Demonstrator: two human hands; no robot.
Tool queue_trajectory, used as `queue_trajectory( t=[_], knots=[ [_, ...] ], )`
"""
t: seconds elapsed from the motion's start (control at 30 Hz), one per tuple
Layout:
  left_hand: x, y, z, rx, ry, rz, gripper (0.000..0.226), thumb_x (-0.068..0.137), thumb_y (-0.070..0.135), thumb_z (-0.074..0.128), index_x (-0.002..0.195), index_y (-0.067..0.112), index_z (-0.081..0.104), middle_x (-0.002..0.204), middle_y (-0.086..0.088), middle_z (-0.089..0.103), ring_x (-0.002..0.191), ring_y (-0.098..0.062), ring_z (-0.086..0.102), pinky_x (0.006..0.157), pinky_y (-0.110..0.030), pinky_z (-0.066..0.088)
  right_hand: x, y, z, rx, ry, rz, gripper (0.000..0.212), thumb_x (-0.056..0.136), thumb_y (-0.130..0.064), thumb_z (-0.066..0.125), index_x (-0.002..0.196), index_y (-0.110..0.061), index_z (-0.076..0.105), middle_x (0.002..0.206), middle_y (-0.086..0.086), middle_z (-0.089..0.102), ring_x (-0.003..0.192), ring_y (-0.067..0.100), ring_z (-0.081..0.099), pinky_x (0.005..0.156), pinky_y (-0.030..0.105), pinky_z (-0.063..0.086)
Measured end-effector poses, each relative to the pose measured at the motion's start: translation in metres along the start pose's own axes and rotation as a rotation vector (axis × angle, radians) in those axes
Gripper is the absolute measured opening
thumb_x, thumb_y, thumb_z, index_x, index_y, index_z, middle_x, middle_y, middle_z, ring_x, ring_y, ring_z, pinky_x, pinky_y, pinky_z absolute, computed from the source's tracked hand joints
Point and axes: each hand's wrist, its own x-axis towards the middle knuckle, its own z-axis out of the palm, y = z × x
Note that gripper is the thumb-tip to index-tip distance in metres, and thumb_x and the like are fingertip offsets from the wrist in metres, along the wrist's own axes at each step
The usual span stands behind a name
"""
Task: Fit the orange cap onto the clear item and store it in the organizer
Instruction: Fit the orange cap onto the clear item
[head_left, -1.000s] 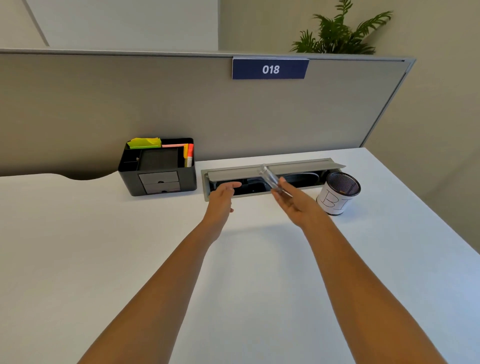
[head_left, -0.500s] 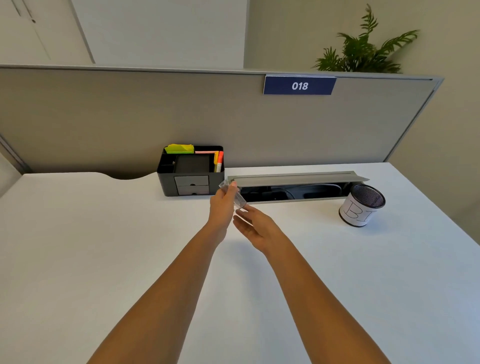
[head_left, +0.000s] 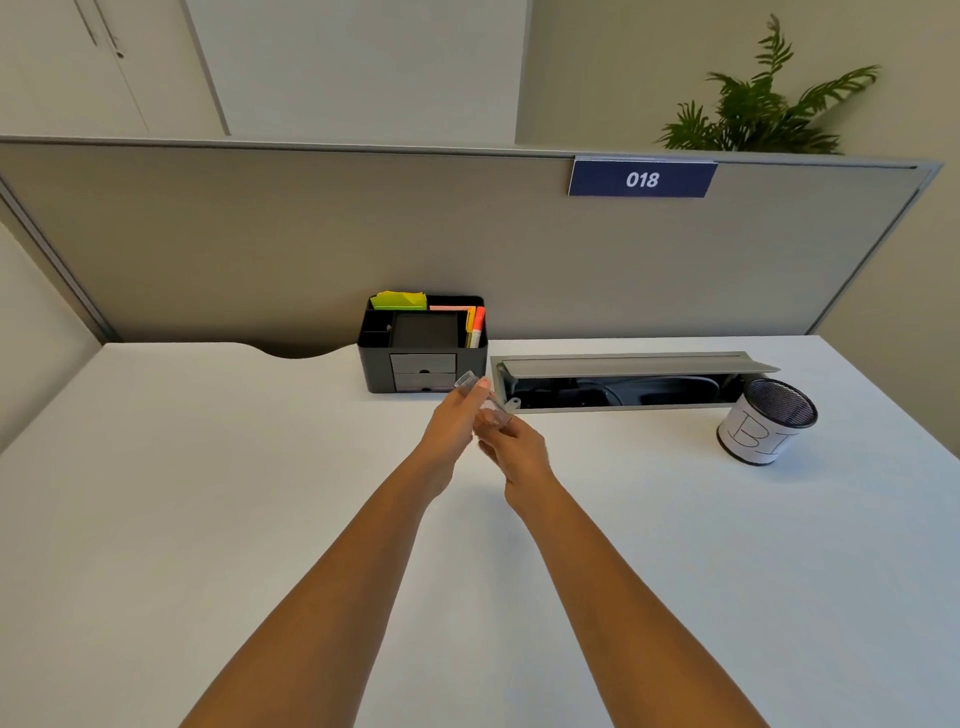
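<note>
A clear tube-like item (head_left: 483, 397) is held tilted above the white desk, just in front of the black organizer (head_left: 423, 364). My left hand (head_left: 452, 423) pinches its upper end. My right hand (head_left: 511, 447) closes around its lower end from beneath. Orange and yellow markers (head_left: 477, 325) stand upright in the organizer's right slot, with an orange top showing. Whether that is the orange cap I cannot tell. The organizer has two small grey drawers at its front, both pushed in.
A grey cable tray (head_left: 623, 382) with its lid raised lies right of the organizer. A mesh cup with a white paper label (head_left: 766, 421) stands at the far right. Green sticky notes (head_left: 397, 300) sit in the organizer. A grey partition wall (head_left: 311, 244) backs the desk.
My right hand carried the clear item leftward from above the cable tray toward the organizer. My left hand, empty before, took hold of its upper end. Now both hands hold it.
</note>
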Motion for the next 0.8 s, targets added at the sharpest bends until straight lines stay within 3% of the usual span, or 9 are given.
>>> queue_trajectory(
  t=[0.13,0.27,0.43,0.57,0.7,0.8],
  knots=[
    [0.001,-0.003,-0.020,0.001,0.120,0.025,0.051,0.090,0.046,0.045,0.134,0.019,0.040,0.141,-0.011,0.044,0.128,-0.030,0.042,0.102,-0.044,0.040,0.008,-0.003,-0.011,-0.005,0.108,-0.032,0.038,0.082,-0.020,0.067,0.118,-0.015,0.056,0.114,0.008,0.063,0.101,0.022,0.060,0.097,0.036,0.049],
    [0.000,-0.014,-0.035,0.139,0.152,0.088,0.042,0.090,0.042,0.049,0.122,0.014,0.049,0.125,-0.012,0.059,0.113,-0.027,0.055,0.093,-0.039,0.046,0.010,-0.018,-0.018,0.190,-0.006,-0.060,0.033,0.089,-0.018,0.058,0.121,-0.012,0.054,0.114,0.010,0.059,0.102,0.023,0.062,0.090,0.029,0.050],
    [-0.005,-0.023,-0.041,0.336,0.116,0.192,0.036,0.088,0.035,0.056,0.116,0.013,0.056,0.112,-0.011,0.064,0.094,-0.023,0.057,0.079,-0.031,0.045,0.009,-0.031,-0.012,0.137,-0.073,-0.150,0.030,0.085,-0.018,0.064,0.111,-0.006,0.057,0.111,0.014,0.064,0.098,0.021,0.064,0.084,0.025,0.052],
    [-0.004,-0.024,-0.040,0.440,0.108,0.200,0.041,0.087,0.033,0.057,0.122,0.012,0.053,0.117,-0.012,0.063,0.096,-0.022,0.056,0.081,-0.027,0.040,0.008,-0.035,-0.001,0.007,-0.065,-0.194,0.031,0.082,-0.019,0.068,0.109,-0.010,0.056,0.112,0.013,0.065,0.097,0.022,0.065,0.080,0.024,0.054],
    [-0.003,-0.024,-0.043,0.474,0.116,0.207,0.041,0.088,0.033,0.056,0.123,0.012,0.054,0.118,-0.014,0.063,0.097,-0.022,0.055,0.082,-0.027,0.039,0.005,-0.033,0.004,-0.237,-0.109,-0.319,0.032,0.084,-0.026,0.065,0.115,-0.023,0.059,0.113,0.003,0.062,0.105,0.021,0.061,0.092,0.034,0.052],
    [0.001,-0.025,-0.046,0.496,0.120,0.192,0.043,0.088,0.035,0.055,0.125,0.013,0.052,0.118,-0.014,0.063,0.102,-0.025,0.056,0.084,-0.029,0.041,0.001,-0.033,0.005,-0.395,-0.105,-0.414,0.030,0.084,-0.027,0.064,0.113,-0.024,0.063,0.110,-0.002,0.062,0.103,0.015,0.057,0.085,0.027,0.048]
  ],
)
